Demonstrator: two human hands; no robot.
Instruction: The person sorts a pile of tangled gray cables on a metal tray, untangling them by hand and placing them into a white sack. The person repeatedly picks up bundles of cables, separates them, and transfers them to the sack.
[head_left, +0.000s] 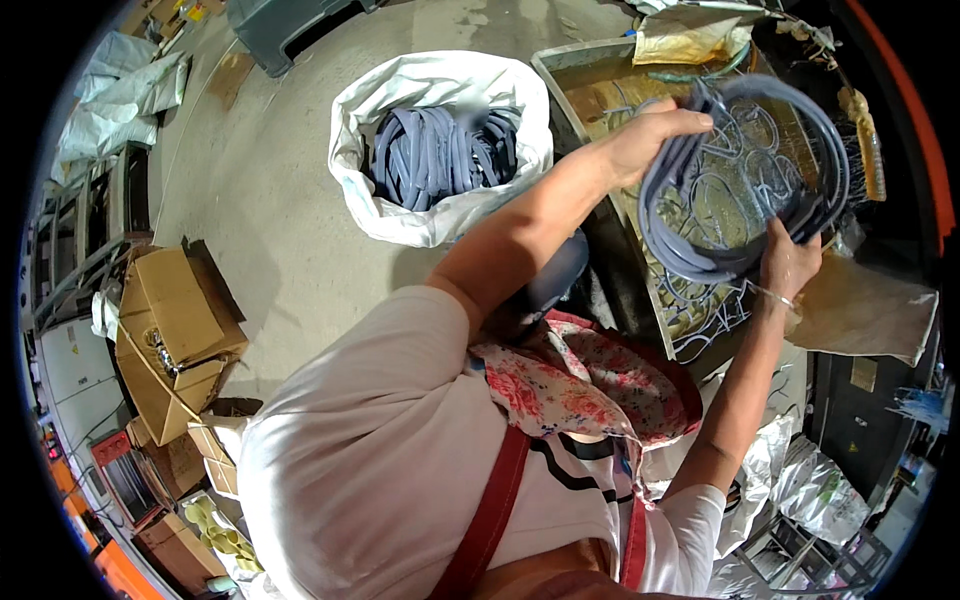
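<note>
Both my hands grip a coil of grey flexible tubing (680,250), held up as a wide ring. My left hand (645,140) closes on its upper left side, thumb lying over the strands. Around the lower right of the ring, my right hand (788,262) is wrapped. Beneath the coil stands a shallow tray (560,75) with loose curls and offcuts of thin tubing (700,325) in it. To the left, a white woven sack (360,215) sits open on the floor, with several similar grey coils (430,155) inside.
Cardboard boxes (175,310) stand at the left on the concrete floor (290,290). A dark grey plastic piece (280,30) is at the top. A brown sheet (865,310) juts out beside my right forearm. White sacks (120,90) lie in the far left corner.
</note>
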